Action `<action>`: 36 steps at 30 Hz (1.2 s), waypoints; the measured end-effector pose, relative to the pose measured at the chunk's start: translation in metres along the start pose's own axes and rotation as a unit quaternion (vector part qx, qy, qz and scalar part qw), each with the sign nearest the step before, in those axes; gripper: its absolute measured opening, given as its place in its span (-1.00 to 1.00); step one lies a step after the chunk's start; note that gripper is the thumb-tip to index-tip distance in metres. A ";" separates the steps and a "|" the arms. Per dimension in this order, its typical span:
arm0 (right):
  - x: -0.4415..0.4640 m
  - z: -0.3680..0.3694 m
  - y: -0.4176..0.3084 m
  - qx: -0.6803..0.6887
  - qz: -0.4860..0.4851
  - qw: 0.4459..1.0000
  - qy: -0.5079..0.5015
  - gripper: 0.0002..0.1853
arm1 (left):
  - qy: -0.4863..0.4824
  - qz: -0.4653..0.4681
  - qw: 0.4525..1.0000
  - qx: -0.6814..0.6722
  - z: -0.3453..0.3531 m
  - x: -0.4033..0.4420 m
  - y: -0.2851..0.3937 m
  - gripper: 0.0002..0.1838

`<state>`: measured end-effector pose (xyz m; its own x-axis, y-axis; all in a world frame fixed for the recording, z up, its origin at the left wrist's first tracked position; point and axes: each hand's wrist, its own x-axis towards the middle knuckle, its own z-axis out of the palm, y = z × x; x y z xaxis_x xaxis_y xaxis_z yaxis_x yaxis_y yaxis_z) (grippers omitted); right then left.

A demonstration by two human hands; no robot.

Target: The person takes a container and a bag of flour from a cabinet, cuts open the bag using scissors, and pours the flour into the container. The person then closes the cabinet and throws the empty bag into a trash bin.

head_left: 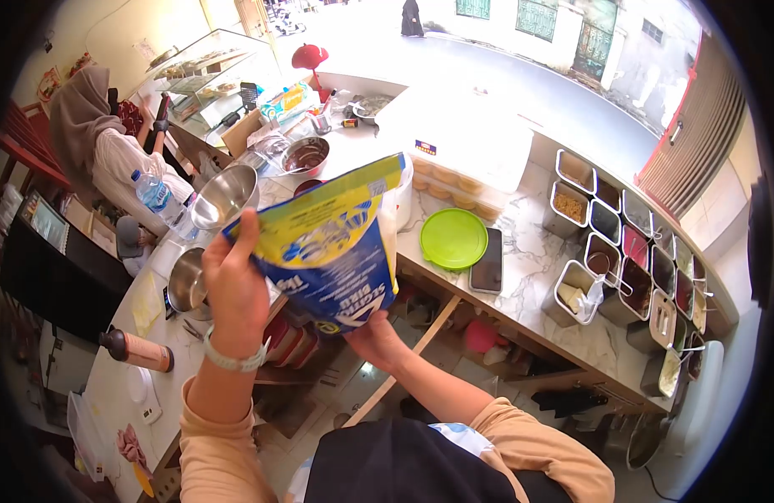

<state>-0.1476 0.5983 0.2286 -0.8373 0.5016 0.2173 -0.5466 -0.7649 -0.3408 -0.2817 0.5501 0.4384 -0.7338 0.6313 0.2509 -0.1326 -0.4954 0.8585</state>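
Observation:
A blue-and-yellow flour bag (332, 251) is held up in front of me, tilted, its printing upside down. My left hand (236, 289) grips its left edge, thumb up along the side. Under the lower right corner my right hand (377, 339) clasps the bag, its fingers partly hidden. A white tub (403, 201) stands behind the bag's right edge, mostly covered. Close to the left hand are two steel bowls, one upper (225, 197) and one lower (187, 283). The bag's contents cannot be seen.
Right of the bag lie a green lid (454, 239) and a phone (486, 261). Several topping containers (569, 210) line the right counter. A bowl with brown residue (305, 156) stands farther back. A water bottle (156, 194) and a brown bottle (138, 349) are left, near another person (123, 155).

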 end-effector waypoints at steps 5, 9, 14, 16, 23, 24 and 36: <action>-0.007 -0.028 -0.056 0.056 0.014 0.990 0.129 -0.32 | -0.023 -0.019 0.999 0.018 0.049 0.048 -0.050 -0.83; 0.006 -0.071 -0.084 0.135 -0.024 0.985 0.105 -0.62 | -0.003 -0.040 0.999 0.010 0.082 0.065 -0.076 -0.82; 0.026 -0.085 -0.121 0.169 -0.100 0.973 0.124 -0.71 | -0.023 -0.043 0.999 0.011 0.093 0.108 -0.110 -0.82; 0.029 -0.095 -0.133 0.159 -0.114 0.975 0.109 -0.73 | -0.028 -0.045 0.999 0.004 0.097 0.119 -0.117 -0.83; 0.049 -0.060 -0.200 0.054 -0.121 0.988 0.083 -0.86 | 0.007 -0.080 0.997 0.014 0.090 0.176 -0.125 -0.80; 0.054 -0.046 -0.211 0.029 -0.116 0.987 0.111 -0.87 | 0.009 -0.088 0.996 0.030 0.085 0.187 -0.128 -0.79; 0.141 0.039 -0.292 -0.174 -0.099 0.955 0.220 -0.78 | 0.079 -0.120 0.986 0.084 0.054 0.227 -0.151 -0.82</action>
<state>-0.1059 0.8770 0.3946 -0.5925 0.8024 -0.0707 -0.5952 -0.4953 -0.6328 -0.3924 0.8001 0.3900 -0.7916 0.6103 -0.0302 -0.2131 -0.2294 0.9497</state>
